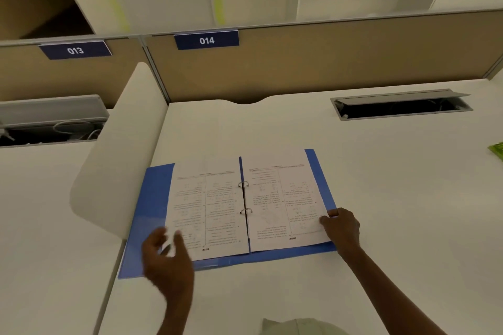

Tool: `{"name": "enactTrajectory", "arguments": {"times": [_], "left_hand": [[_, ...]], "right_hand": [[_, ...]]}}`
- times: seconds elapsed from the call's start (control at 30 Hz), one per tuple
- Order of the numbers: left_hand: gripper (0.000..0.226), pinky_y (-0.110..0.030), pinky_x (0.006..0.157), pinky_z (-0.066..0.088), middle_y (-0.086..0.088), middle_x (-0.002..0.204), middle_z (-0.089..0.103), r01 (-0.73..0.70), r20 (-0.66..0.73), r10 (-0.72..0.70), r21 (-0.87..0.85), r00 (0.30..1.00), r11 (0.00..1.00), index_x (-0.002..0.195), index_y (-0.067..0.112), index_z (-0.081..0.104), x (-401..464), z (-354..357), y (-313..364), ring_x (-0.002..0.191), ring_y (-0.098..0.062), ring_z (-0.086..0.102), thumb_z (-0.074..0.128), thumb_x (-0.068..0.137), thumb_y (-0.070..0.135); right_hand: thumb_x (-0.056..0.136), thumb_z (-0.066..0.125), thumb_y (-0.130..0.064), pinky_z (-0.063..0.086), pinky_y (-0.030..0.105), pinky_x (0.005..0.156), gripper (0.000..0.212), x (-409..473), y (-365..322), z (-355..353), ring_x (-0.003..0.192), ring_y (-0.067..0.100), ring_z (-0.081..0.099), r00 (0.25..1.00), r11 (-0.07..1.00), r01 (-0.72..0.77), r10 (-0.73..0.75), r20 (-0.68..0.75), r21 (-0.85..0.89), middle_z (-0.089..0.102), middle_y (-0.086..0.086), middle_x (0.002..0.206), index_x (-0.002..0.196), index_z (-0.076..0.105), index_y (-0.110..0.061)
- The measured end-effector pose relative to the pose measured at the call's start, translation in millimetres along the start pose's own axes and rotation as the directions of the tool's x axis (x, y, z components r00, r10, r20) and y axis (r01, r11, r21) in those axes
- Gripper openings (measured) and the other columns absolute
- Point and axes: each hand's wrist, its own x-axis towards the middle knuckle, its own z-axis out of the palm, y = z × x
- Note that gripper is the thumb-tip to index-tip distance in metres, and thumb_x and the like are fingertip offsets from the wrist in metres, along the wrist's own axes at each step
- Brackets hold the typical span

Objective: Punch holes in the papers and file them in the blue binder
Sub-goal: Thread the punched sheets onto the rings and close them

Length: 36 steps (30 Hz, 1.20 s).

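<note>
The blue binder lies open and flat on the white desk, close to the desk's left edge and nearer the front edge than the partition at the back. Printed sheets sit on both sides of the spine, a left page and a right page, both threaded on the two metal rings at the middle.

The right hand rests on the outer edge of the right page, near its front corner; the fingers are curled together and press down on the paper and cover rather than pinching anything. The left hand hovers over the front-left part of the binder, fingers spread and blurred, holding nothing that can be made out.

The papers look thin, light and floppy, so they would likely buckle or tear at the punched holes if dragged; they are best pressed flat near the rings or lifted by an outer edge. The plastic cover seems flexible and smooth, apt to slide on the desk, so gripping its outer edge while steadying the other side appears sensible. No hole punch is in view.
</note>
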Motion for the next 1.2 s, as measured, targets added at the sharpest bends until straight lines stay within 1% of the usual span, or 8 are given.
{"name": "enactTrajectory", "arguments": {"times": [0.17,0.33,0.43,0.57,0.67,0.83,0.97,1.2], "left_hand": [[0.018,-0.011,0.071,0.053,0.011,0.092,0.068,-0.141,0.509,0.186,-0.126,0.840,0.982,0.097,0.022,0.063,-54,60,49,0.088,0.000,0.065,0.070,0.084,0.010],[0.029,-0.013,0.085,0.049,0.007,0.118,0.063,-0.099,0.862,0.011,0.045,0.507,0.994,0.115,0.021,0.059,-91,118,59,0.111,-0.006,0.059,0.066,0.088,0.023],[0.040,-0.021,0.095,0.045,-0.001,0.134,0.055,-0.110,0.912,-0.114,0.170,0.393,0.979,0.127,0.017,0.051,-101,142,63,0.122,-0.015,0.052,0.060,0.091,0.031],[0.041,-0.025,0.090,0.045,-0.003,0.125,0.061,-0.106,0.885,-0.182,0.249,0.429,0.963,0.122,0.014,0.058,-96,157,70,0.112,-0.019,0.057,0.055,0.092,0.043],[0.042,-0.028,0.078,0.050,-0.006,0.102,0.070,-0.061,0.891,-0.171,0.216,0.421,0.975,0.099,0.012,0.068,-93,160,77,0.087,-0.017,0.061,0.049,0.093,0.049],[0.033,-0.038,0.076,0.061,-0.005,0.092,0.075,0.226,0.887,-0.272,0.197,0.372,0.954,0.092,0.015,0.073,-86,159,80,0.083,-0.023,0.072,0.057,0.091,0.044],[0.025,-0.038,0.079,0.060,-0.006,0.095,0.075,0.139,0.847,-0.243,0.200,0.473,0.970,0.094,0.012,0.076,-78,161,74,0.083,-0.025,0.071,0.064,0.088,0.033],[0.025,-0.022,0.067,0.053,-0.002,0.103,0.073,0.105,0.817,-0.261,0.242,0.514,0.965,0.098,0.016,0.075,-66,167,64,0.079,-0.018,0.066,0.075,0.078,0.031]], "right_hand": [[0.094,0.049,-0.021,0.043,0.029,0.061,0.026,3,-1,-2,0.063,0.015,0.052,0.999,0.998,-0.036,0.038,-0.028,0.049,0.061,0.005,0.073,0.071,0.056,-0.012],[0.094,0.045,-0.018,0.052,0.039,0.068,0.027,-1,-4,-8,0.076,0.028,0.062,0.999,0.980,-0.048,0.048,0.003,0.195,0.065,0.012,0.079,0.079,0.061,-0.004],[0.093,0.048,-0.017,0.055,0.043,0.073,0.023,-4,-8,-11,0.077,0.029,0.065,1.000,0.960,-0.011,0.007,0.017,0.278,0.067,0.010,0.079,0.079,0.063,-0.007],[0.089,0.057,-0.018,0.057,0.033,0.066,0.015,-10,-14,-14,0.077,0.021,0.068,0.998,0.918,0.013,-0.038,0.055,0.395,0.072,0.002,0.084,0.079,0.068,-0.020],[0.089,0.063,-0.023,0.059,0.041,0.077,0.007,-11,-18,-13,0.084,0.024,0.068,0.993,0.919,0.032,-0.073,0.091,0.393,0.071,0.001,0.090,0.083,0.067,-0.024],[0.084,0.071,-0.029,0.056,0.025,0.068,0.008,-19,-22,-6,0.083,0.017,0.069,0.973,0.932,0.135,-0.189,0.134,0.336,0.072,-0.003,0.088,0.087,0.068,-0.023],[0.080,0.075,-0.026,0.057,0.029,0.076,0.024,-21,-25,-2,0.088,0.018,0.067,0.955,0.932,0.206,-0.258,0.145,0.297,0.070,0.001,0.096,0.099,0.068,-0.013],[0.075,0.079,-0.028,0.056,0.033,0.083,0.033,-22,-27,2,0.095,0.017,0.063,0.944,0.939,0.238,-0.284,0.169,0.249,0.068,-0.002,0.102,0.102,0.067,-0.013]]}}
